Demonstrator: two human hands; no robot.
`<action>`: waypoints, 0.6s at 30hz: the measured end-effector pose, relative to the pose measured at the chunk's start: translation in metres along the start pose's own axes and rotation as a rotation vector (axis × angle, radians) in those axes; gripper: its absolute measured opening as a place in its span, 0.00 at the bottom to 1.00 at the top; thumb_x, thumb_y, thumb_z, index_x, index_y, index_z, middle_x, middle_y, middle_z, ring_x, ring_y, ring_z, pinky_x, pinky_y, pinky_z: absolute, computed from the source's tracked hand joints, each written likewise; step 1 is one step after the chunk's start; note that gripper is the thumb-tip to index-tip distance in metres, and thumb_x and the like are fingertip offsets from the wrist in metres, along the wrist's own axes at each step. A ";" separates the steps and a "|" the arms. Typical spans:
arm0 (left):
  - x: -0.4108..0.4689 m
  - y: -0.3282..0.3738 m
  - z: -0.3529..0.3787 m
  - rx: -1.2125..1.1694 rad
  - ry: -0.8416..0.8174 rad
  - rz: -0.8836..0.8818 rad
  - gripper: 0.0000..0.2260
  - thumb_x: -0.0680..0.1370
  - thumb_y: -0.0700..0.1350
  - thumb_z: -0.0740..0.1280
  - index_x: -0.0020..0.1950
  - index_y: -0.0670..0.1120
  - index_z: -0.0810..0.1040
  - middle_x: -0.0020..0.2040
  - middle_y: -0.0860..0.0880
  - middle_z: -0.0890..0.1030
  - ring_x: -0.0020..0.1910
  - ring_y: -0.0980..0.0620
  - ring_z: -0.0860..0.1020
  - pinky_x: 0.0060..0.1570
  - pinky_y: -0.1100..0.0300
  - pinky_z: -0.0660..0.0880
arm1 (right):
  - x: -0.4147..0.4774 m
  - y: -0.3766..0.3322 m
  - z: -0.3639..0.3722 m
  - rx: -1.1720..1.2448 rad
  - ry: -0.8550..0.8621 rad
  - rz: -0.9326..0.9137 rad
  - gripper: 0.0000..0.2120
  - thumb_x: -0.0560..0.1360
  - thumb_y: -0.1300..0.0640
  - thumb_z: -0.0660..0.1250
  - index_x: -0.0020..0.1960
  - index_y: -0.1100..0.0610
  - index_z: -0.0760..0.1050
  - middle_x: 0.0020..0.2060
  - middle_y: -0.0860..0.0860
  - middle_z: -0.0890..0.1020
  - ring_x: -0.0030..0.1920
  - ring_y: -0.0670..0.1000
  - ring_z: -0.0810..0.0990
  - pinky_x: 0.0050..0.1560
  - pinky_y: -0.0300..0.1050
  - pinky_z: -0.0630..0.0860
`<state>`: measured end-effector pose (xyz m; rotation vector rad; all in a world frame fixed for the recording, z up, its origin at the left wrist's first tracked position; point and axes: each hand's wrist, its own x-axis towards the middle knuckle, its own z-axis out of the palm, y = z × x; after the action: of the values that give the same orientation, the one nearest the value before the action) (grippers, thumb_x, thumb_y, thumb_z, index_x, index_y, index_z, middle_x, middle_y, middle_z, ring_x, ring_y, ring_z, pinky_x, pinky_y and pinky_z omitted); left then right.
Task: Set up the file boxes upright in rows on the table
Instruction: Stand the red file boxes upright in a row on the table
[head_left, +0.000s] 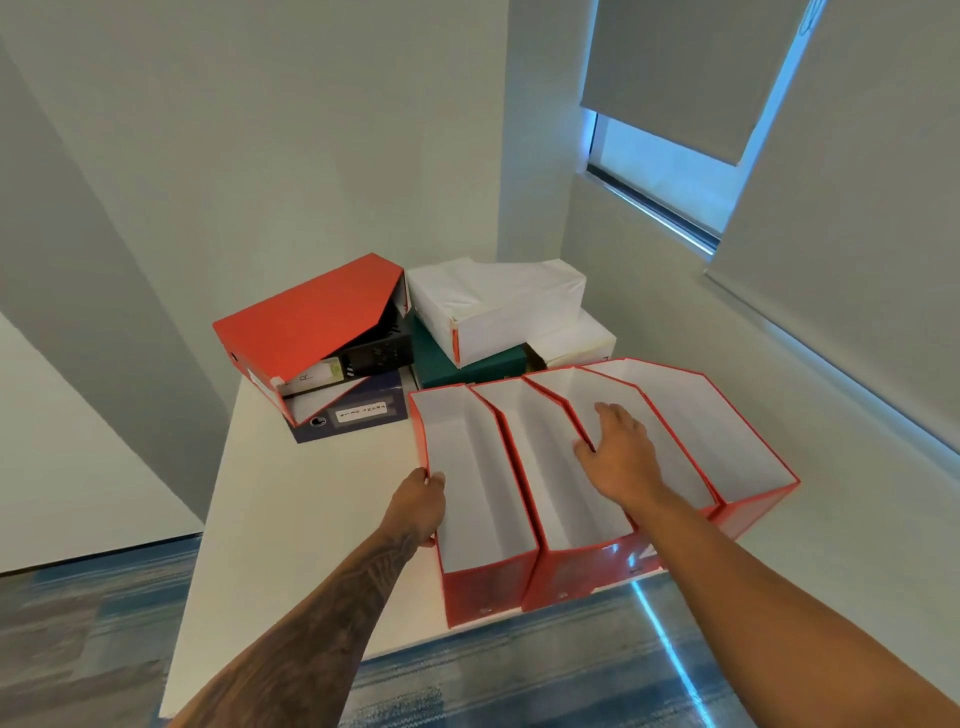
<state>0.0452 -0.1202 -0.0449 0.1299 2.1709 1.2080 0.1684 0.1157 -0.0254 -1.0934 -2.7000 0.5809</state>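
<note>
Several red file boxes with white insides stand upright side by side in a row at the front right of the white table (311, 499). My left hand (418, 506) grips the left wall of the leftmost box (478, 499). My right hand (621, 454) rests on the divider between the second box (550, 467) and the third box (670, 447), thumb on one side and fingers on the other. A fourth red box (727, 431) ends the row at the right. Further back, one more red file box (306, 322) lies on its side on a pile.
At the back of the table lie a dark blue box (358, 413), a green box (467, 364) and white-wrapped boxes (498, 306) stacked flat. Walls close in behind and to the right. The row's front ends overhang the table's near edge above blue carpet.
</note>
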 end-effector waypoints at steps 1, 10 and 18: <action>0.001 0.000 0.001 0.009 0.011 0.001 0.15 0.85 0.53 0.52 0.65 0.47 0.69 0.60 0.47 0.77 0.58 0.43 0.78 0.55 0.41 0.79 | 0.001 0.006 0.001 0.043 -0.071 0.053 0.34 0.80 0.47 0.66 0.80 0.56 0.57 0.78 0.57 0.65 0.75 0.61 0.67 0.72 0.59 0.67; 0.005 -0.021 0.014 0.169 0.205 0.119 0.20 0.84 0.57 0.51 0.63 0.47 0.76 0.59 0.47 0.81 0.52 0.46 0.79 0.59 0.45 0.78 | 0.004 0.024 0.026 0.138 -0.349 0.101 0.23 0.85 0.53 0.55 0.77 0.61 0.63 0.73 0.60 0.72 0.71 0.61 0.73 0.68 0.52 0.71; 0.002 -0.016 0.021 0.215 0.256 0.128 0.20 0.85 0.54 0.51 0.66 0.44 0.75 0.61 0.45 0.81 0.51 0.47 0.77 0.59 0.47 0.76 | 0.004 0.026 0.028 0.095 -0.267 0.063 0.19 0.85 0.53 0.55 0.70 0.63 0.71 0.66 0.61 0.78 0.64 0.61 0.78 0.60 0.51 0.74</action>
<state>0.0590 -0.1132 -0.0670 0.2181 2.5486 1.1062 0.1735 0.1275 -0.0619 -1.1541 -2.8303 0.9162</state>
